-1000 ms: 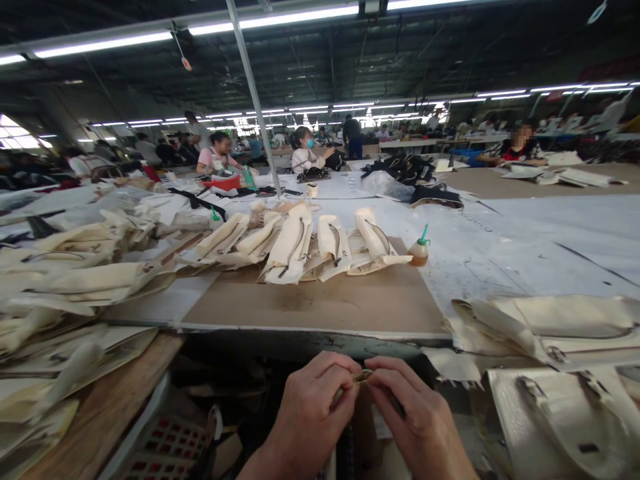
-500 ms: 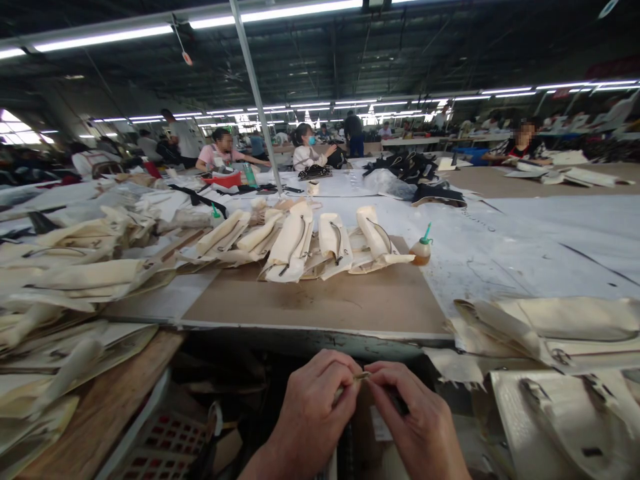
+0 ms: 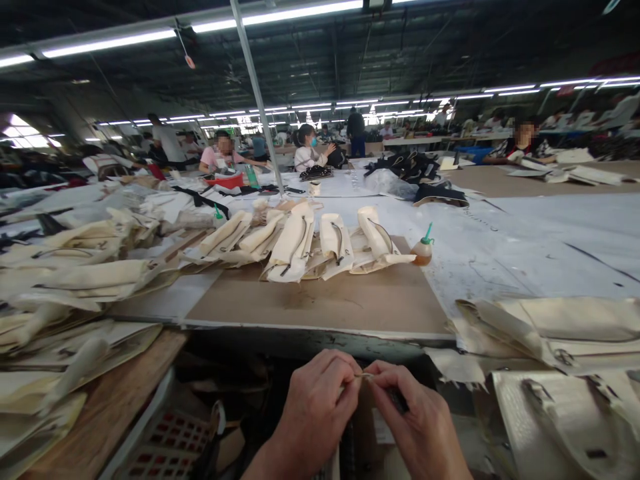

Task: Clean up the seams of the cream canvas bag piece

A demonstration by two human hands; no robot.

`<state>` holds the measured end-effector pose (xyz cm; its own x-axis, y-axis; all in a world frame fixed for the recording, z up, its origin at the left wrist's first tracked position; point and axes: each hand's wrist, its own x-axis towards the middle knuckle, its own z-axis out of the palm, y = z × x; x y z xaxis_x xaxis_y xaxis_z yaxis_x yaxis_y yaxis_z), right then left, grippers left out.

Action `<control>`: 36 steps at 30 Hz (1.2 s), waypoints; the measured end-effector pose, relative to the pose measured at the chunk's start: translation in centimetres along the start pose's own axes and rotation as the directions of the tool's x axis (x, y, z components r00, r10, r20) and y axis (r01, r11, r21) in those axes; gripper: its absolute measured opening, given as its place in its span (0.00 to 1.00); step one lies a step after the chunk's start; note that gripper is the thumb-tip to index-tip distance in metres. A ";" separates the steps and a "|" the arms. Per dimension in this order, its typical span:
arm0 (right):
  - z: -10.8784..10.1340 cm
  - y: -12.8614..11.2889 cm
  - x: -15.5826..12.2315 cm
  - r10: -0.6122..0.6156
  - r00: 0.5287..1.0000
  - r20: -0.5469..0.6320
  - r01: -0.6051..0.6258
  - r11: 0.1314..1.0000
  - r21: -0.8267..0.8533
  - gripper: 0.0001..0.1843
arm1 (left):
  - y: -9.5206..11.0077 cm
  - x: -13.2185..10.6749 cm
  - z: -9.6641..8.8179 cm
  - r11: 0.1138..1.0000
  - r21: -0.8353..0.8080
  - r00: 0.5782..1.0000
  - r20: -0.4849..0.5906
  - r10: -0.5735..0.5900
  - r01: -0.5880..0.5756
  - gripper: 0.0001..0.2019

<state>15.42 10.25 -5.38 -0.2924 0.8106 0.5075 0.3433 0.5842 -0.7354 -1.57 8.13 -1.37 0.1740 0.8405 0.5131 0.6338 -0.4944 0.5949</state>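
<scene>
Both my hands are together in front of the table's near edge, fingertips almost meeting. Between them runs a thin, pale strip [image 3: 364,375], mostly hidden by the fingers; its exact kind does not show. My left hand [image 3: 320,403] pinches one end of it, with the fingers curled. My right hand [image 3: 413,413] pinches the other end between thumb and forefinger. Beyond them, on a brown board [image 3: 320,305], lies a row of several cream bag pieces [image 3: 293,243] with dark zippers.
An oil-type bottle with a green spout [image 3: 423,248] stands right of the row. Cream bags [image 3: 575,413] lie at right, more bag pieces [image 3: 95,280] at left. A white plastic basket [image 3: 165,433] sits below left. A metal pole [image 3: 257,93] rises beyond; several people work behind.
My hands hold nearly the same place and still pinch the strip. A little more of the pale strip shows between the fingertips. The view has shifted very slightly.
</scene>
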 end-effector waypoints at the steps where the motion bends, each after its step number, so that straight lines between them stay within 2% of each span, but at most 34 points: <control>1: 0.0 0.0 0.0 0.009 1.000 0.006 -0.009 1.000 0.010 0.06 | 0.0 0.0 0.0 1.000 -0.002 1.000 -0.001 -0.011 0.011 0.11; 7: 0.8 -0.1 0.0 0.127 0.990 -0.052 -0.123 0.989 0.084 0.09 | -0.3 -0.2 -0.1 0.995 -0.044 0.996 -0.007 -0.089 0.089 0.10; 9: 1.0 -0.3 0.1 0.133 0.989 -0.064 -0.128 0.988 0.087 0.09 | -0.2 -0.1 -0.4 0.982 -0.073 0.985 0.005 -0.172 0.172 0.10; 11: 1.3 -0.5 0.3 0.135 0.989 -0.060 -0.130 0.988 0.077 0.10 | 0.1 0.0 -0.8 0.938 -0.112 0.944 0.026 -0.328 0.328 0.11; 13: 1.5 -0.8 0.4 0.143 0.988 -0.054 -0.140 0.988 0.061 0.11 | 0.5 0.1 -1.4 0.876 -0.116 0.883 0.058 -0.466 0.469 0.12; 15: 1.6 -1.0 0.4 0.156 0.986 -0.054 -0.154 0.987 0.039 0.11 | 0.9 0.0 -2.1 0.852 -0.037 0.851 0.076 -0.519 0.523 0.14; 18: 1.7 -1.2 0.5 0.164 0.984 -0.068 -0.163 0.987 0.020 0.12 | 1.3 -0.4 -2.9 0.860 0.139 0.858 0.097 -0.505 0.491 0.17; 21: 1.7 -1.1 0.6 0.134 0.989 -0.056 -0.133 0.991 0.016 0.12 | 1.3 -0.9 -3.2 0.884 0.214 0.887 0.119 -0.447 0.416 0.14; 28: 1.7 -0.9 0.6 0.072 0.996 -0.050 -0.073 0.997 -0.019 0.10 | 1.2 -0.7 -3.2 0.937 0.310 0.970 0.123 -0.207 0.161 0.08; 36: 1.4 -0.7 0.5 0.068 0.997 -0.038 -0.069 0.998 -0.014 0.10 | 0.7 -0.4 -3.0 0.962 0.274 0.984 0.170 -0.056 0.007 0.08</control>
<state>13.77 10.19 -5.21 -0.2345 0.8493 0.4729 0.3751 0.5278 -0.7620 -3.49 6.78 0.71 0.2638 0.8924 0.3661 0.8174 -0.4084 0.4063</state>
